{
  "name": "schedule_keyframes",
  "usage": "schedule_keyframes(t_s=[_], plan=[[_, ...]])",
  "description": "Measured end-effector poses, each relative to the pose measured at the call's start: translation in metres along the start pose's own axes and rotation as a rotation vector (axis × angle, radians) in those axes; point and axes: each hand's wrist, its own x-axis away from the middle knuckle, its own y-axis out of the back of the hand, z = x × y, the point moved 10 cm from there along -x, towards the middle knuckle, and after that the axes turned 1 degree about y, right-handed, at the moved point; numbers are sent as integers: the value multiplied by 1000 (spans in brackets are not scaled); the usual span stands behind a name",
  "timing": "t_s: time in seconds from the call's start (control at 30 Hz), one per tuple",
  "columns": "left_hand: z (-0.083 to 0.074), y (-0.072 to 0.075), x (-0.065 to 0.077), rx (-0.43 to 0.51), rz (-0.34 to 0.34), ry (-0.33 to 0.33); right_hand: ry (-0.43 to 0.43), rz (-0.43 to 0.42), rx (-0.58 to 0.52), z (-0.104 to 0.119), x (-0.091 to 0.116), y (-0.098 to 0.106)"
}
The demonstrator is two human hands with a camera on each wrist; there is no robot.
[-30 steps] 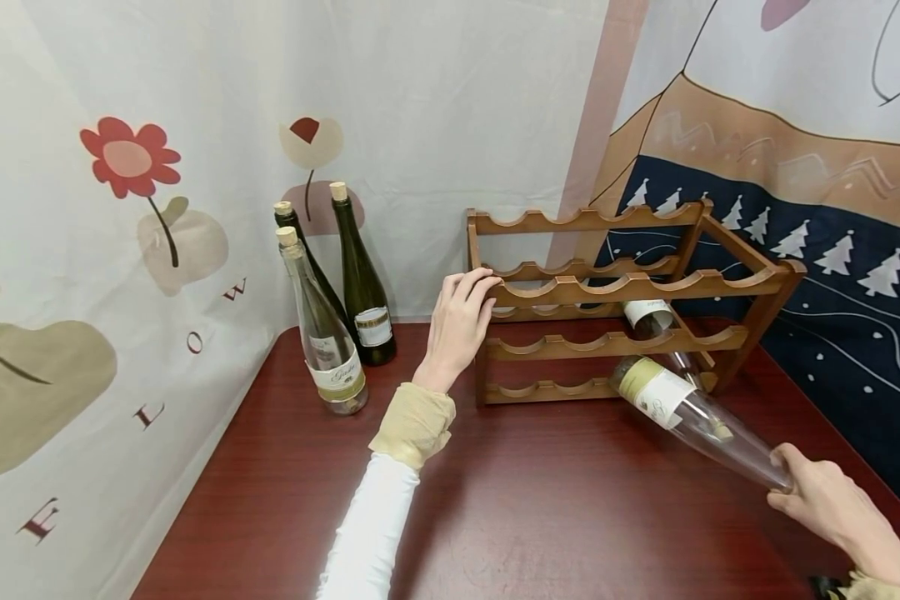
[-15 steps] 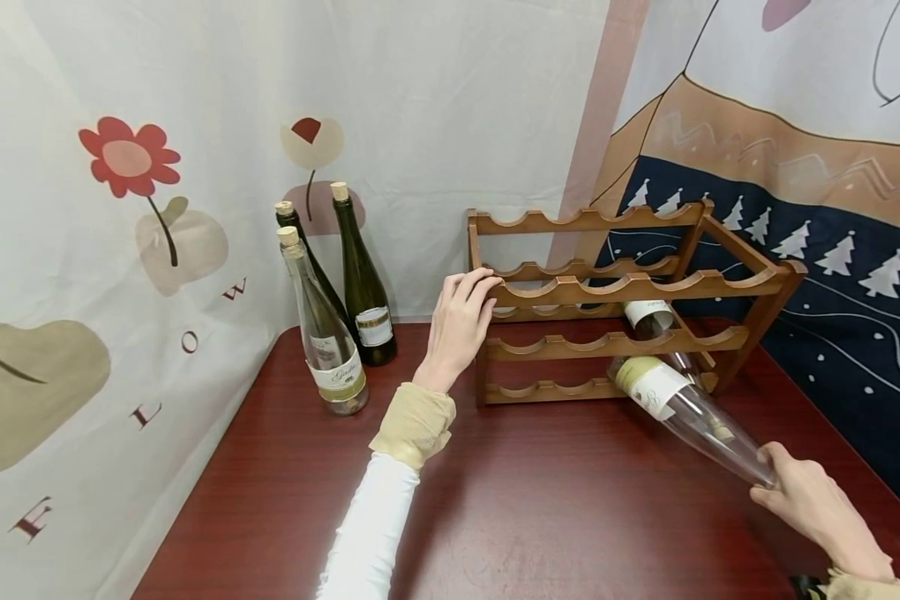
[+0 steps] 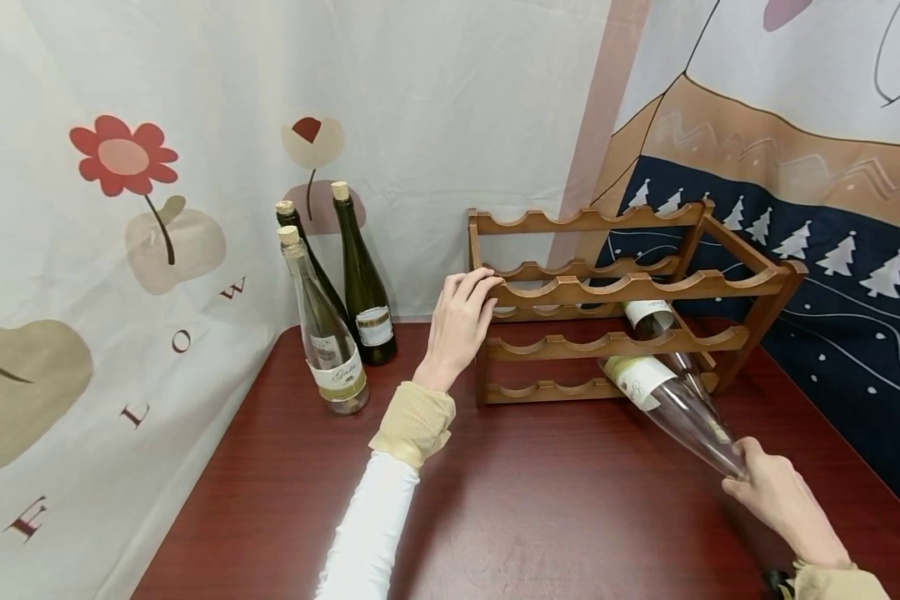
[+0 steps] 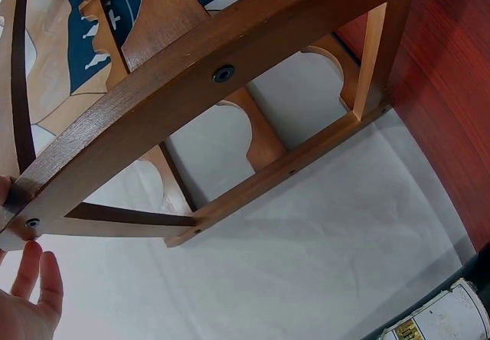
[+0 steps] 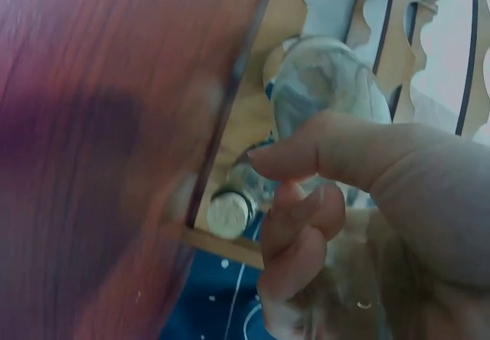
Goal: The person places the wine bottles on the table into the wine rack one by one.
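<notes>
My left hand [image 3: 457, 325] grips the front left top corner of a wooden wine rack [image 3: 630, 287]; in the left wrist view its fingers are around the rack's end post [image 4: 115, 133]. My right hand [image 3: 783, 500] holds a clear wine bottle [image 3: 682, 408] by the neck. This bottle is tilted, its white-and-green-labelled base end at the rack's lower front rail, overlapping the opening. Right beside it, another clear bottle [image 3: 648, 318] lies in the lower tier; its cork [image 5: 230, 214] faces outward in the right wrist view.
Three corked bottles stand at the back left of the red-brown table [image 3: 540, 500]: a clear bottle [image 3: 333, 358], a dark green bottle [image 3: 363, 292] and a dark bottle [image 3: 307, 258] behind the clear one. A printed curtain [image 3: 435, 125] hangs behind the table.
My right hand has moved left and slightly up, carrying the clear bottle base-first toward the rack's lower tier. The left hand and the rack have stayed in place.
</notes>
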Motion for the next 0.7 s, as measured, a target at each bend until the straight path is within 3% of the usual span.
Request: schedule_keyframes(t_s=[0.5, 0.7], plan=[[0, -2, 1, -2, -4, 2, -36, -37, -43, 20, -14, -14], [0, -1, 1, -8, -15, -4, -4, -117, -59, 29, -23, -18]])
